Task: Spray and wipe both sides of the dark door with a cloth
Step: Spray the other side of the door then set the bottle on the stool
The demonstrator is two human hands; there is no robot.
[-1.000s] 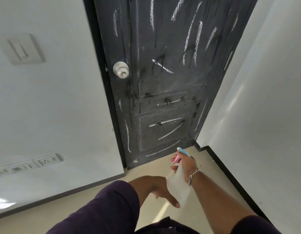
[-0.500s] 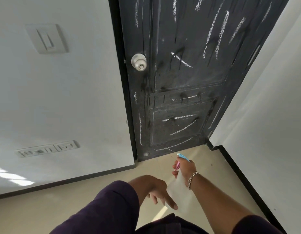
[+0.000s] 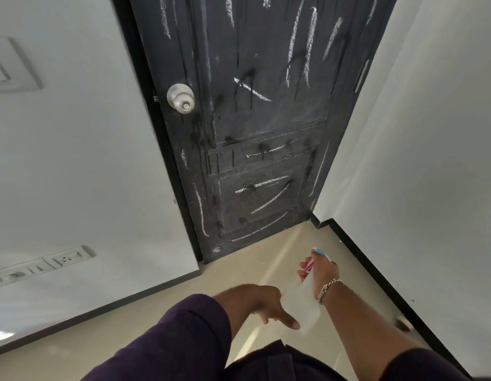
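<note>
- The dark door (image 3: 255, 127) stands shut in its frame at the end of the passage, knob (image 3: 181, 99) on its left edge. White chalk-like streaks and dark wet runs cover the panels. Judged: this face has been sprayed and not yet wiped.
- The right hand (image 3: 320, 274) grips the neck of a clear spray bottle (image 3: 305, 306), fingers curled round it at the pink trigger, blue nozzle aimed towards the foot of the door. It is held low and well apart from the door, probably to reach the bottom panel.
- The left hand (image 3: 262, 303) hangs beside the bottle body, fingers loosely extended and pointing down, holding nothing. Whether a fingertip touches the bottle cannot be told.
- No cloth is in view; the wiping step cannot begin until one is in hand.
- Sockets (image 3: 65, 258) are set in the left wall; overspray towards them is a risk.
</note>
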